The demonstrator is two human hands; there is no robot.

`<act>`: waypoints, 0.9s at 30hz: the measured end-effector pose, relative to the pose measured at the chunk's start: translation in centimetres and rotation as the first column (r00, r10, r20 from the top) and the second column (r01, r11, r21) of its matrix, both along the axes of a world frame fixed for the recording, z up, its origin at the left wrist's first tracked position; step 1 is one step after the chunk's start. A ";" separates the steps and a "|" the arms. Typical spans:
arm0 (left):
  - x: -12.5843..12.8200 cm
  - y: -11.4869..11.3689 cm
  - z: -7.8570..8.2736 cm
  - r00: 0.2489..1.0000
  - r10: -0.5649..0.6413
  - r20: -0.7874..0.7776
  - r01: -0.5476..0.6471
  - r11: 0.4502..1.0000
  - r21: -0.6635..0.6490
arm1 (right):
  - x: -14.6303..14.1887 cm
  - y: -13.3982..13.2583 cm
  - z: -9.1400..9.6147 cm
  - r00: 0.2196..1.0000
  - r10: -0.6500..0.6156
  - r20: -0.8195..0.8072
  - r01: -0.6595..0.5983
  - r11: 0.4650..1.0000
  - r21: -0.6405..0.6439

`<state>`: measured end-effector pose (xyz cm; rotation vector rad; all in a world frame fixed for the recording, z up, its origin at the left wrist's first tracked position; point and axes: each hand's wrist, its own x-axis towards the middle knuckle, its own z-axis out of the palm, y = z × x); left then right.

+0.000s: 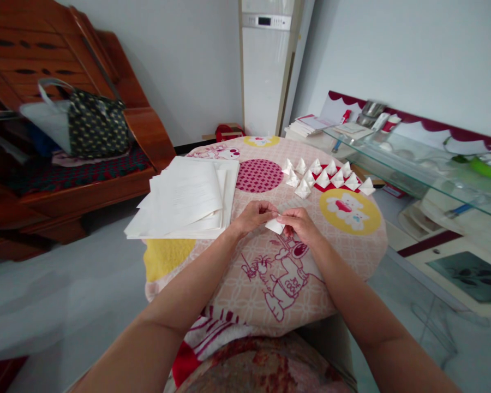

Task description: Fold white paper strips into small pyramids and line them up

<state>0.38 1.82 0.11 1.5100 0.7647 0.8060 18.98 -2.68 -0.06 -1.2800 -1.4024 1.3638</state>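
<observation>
Both my hands meet over the middle of a round table covered by a pink cartoon-print cloth (pixel 245 284). Between them is a small folded white paper piece (pixel 275 225). My left hand (pixel 254 215) pinches its left side with curled fingers. My right hand (pixel 300 224) pinches its right side. To the left lies a fanned stack of white paper sheets (pixel 186 197). Farther back on the right stand several small folded white paper shapes (pixel 325 177) in rows.
A wooden bench (pixel 65 180) with a dark patterned bag (pixel 94 124) stands at the left. A glass shelf unit (pixel 413 164) with papers and cups runs along the right. A tall white air conditioner (pixel 265 65) stands at the back wall.
</observation>
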 end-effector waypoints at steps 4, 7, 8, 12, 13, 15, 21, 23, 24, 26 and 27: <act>-0.1 0.3 -0.3 0.992 0.112 0.066 -0.112 0.994 0.006 | -0.1 0.2 -0.2 0.999 -0.022 -0.036 0.023 0.999 0.038; -0.1 0.5 -0.5 0.982 0.157 0.107 -0.153 0.987 -0.043 | 0.1 0.4 -0.7 0.998 -0.051 -0.048 0.055 0.995 0.088; 0.0 0.5 -0.5 0.981 0.160 0.107 -0.155 0.986 -0.057 | 0.2 0.5 -0.9 0.997 -0.067 -0.041 0.071 0.992 0.106; 0.2 0.4 -0.7 0.985 0.148 0.088 -0.139 0.985 -0.106 | 0.5 0.8 -1.4 0.990 -0.138 -0.018 0.139 0.979 0.151; 0.3 0.4 -0.8 0.986 0.144 0.086 -0.134 0.984 -0.118 | 0.5 0.8 -1.4 0.989 -0.147 -0.017 0.148 0.978 0.150; 0.3 0.3 -0.8 0.988 0.132 0.080 -0.120 0.984 -0.134 | 0.4 0.8 -1.3 0.987 -0.157 -0.013 0.158 0.978 0.140; 0.0 0.3 -0.6 0.990 0.122 -0.074 -0.117 0.991 0.068 | 0.3 0.7 -0.9 0.975 -0.202 0.092 0.183 0.967 0.178; -0.1 0.2 -0.3 0.968 0.196 -0.159 -0.149 0.952 0.269 | 0.4 0.7 -0.8 0.955 -0.216 0.201 0.159 0.950 0.268; -0.1 0.1 -0.2 0.954 0.231 -0.189 -0.152 0.922 0.357 | 0.4 0.7 -0.7 0.936 -0.229 0.269 0.133 0.933 0.334; -0.1 -0.2 0.1 0.933 0.275 -0.234 -0.136 0.868 0.478 | 0.5 0.7 -0.6 0.872 -0.272 0.407 0.052 0.879 0.474; 0.0 -0.4 0.1 0.924 0.286 -0.253 -0.121 0.848 0.516 | 0.5 0.7 -0.6 0.831 -0.298 0.470 0.002 0.847 0.532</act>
